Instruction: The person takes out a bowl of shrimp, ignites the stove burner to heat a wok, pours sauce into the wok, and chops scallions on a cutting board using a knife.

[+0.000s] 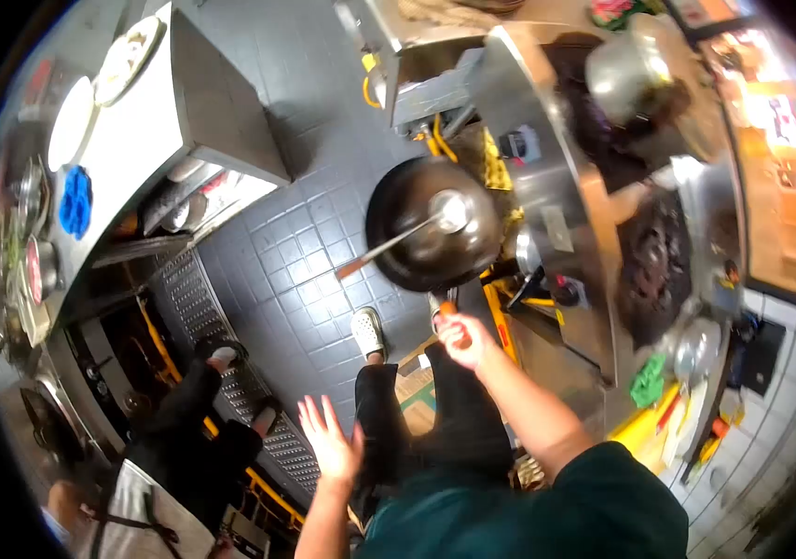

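A dark wok (pixel 393 210) hangs over the tiled floor in front of me, beside the stove. My right hand (pixel 466 340) is wrapped round its handle, whose orange-brown end (pixel 448 307) shows above the fist. Inside the wok lies a metal ladle (pixel 452 212), its wooden grip sticking out over the left rim. My left hand (pixel 331 438) is held up lower left of the wok, fingers spread, touching nothing. What the wok's bottom holds, if anything, is blurred.
The stove (pixel 654 261) with burners and a metal pot (pixel 626 74) stands at the right. A steel counter (pixel 151 121) at the left bears plates and a blue cloth (pixel 75 200). Another person in an apron (pixel 146 512) is at lower left, near a floor grate (pixel 195 298).
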Tool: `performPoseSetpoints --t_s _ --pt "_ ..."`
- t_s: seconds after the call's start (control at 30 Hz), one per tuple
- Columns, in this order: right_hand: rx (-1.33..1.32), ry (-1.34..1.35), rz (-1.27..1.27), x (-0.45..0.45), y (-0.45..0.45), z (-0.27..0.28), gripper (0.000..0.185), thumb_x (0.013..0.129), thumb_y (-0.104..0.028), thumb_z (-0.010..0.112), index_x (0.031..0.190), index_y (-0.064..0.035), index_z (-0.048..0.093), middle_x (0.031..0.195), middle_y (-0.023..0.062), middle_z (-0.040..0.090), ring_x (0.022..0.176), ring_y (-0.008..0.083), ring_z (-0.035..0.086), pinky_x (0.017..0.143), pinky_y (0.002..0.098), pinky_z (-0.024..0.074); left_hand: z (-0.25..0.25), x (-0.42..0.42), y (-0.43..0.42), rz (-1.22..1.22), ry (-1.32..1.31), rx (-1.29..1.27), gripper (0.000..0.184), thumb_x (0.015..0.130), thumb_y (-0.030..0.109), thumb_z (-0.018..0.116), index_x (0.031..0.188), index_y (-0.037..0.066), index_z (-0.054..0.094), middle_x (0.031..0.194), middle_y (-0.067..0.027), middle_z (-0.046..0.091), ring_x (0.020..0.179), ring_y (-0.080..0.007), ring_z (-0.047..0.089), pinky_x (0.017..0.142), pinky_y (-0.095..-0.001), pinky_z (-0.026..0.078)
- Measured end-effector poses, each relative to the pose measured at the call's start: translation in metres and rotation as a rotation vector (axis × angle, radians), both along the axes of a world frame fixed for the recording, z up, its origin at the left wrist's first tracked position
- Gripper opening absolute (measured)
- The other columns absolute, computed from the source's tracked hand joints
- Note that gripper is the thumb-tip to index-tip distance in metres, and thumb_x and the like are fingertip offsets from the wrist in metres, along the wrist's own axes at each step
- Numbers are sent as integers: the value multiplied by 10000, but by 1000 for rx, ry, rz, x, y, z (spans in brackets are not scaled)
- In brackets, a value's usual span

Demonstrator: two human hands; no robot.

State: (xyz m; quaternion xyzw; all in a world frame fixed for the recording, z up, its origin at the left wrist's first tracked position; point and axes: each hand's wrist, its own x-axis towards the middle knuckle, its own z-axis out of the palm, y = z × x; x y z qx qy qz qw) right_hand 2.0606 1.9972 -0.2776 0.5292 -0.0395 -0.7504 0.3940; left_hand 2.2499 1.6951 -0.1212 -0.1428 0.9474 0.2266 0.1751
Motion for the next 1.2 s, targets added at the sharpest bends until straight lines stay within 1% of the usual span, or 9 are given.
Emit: performPoseSetpoints --t_s 0.23,0.3,0.37,0.47,0.57,0.77,0.87,1.07,1.2 --pt "-199 -11 63 130 -35 240 155 1007 -78 568 1111 31 530 767 -6 498 576 52 492 452 166 429 141 -121 -52 -381 73 -409 865 812 262 748 1540 -5 364 1619 -291 263 1535 -473 160 1242 -591 126" --pt "-217 56 34 159 -24 283 161 1008 -76 573 1116 29 519 762 -5 487 559 54 447 436 175 394 160 -109 -54 -537 43 -405 789 895 336 708 1534 14 376 1496 -299 424 1379 -458 434 1078 -560 441" --pt "-89 140 84 174 -11 327 148 1006 -65 581 1104 22 512 741 0 475 552 60 425 427 183 330 182 -97 -45 -604 -2 -303 768 913 359 699 1526 21 385 1345 -290 534 1087 -428 637 854 -495 572" --pt "96 274 70 198 17 366 124 978 -61 610 1049 -8 523 747 2 481 556 62 440 442 189 343 223 -87 -10 -755 -11 -163 781 894 414 715 1510 32 424 1112 -231 644 790 -398 694 719 -454 591" --pt "310 351 53 200 49 411 99 958 -75 631 956 -35 540 724 -2 499 569 60 470 468 187 392 193 -85 18 -715 -71 339 652 914 253 692 1471 2 464 938 -232 719 842 -398 718 735 -477 577" --pt "497 488 -69 189 144 429 113 939 -65 660 897 -46 557 740 -15 552 584 51 561 500 148 480 187 -116 146 -711 -161 753 701 899 51 663 1525 -35 360 922 -115 690 779 -203 705 719 -340 575" --pt "523 506 -150 170 192 430 105 921 -32 653 873 -28 559 752 -1 562 596 60 582 519 174 511 185 -122 219 -383 -447 1046 638 905 7 582 1510 -18 382 946 -113 613 703 -204 655 605 -336 576" --pt "680 551 -403 105 286 425 172 846 20 732 854 -30 567 794 82 574 718 183 628 650 228 613 223 -141 339 -305 -337 1139 470 949 19 501 1416 -22 480 807 -74 593 548 -129 553 463 -274 465" --pt "634 504 -402 61 343 384 232 874 -166 762 856 -32 573 845 144 633 752 230 685 631 288 640 219 -159 388 -323 -243 1015 463 960 27 512 1420 -24 500 715 -52 578 501 -125 529 435 -273 433"
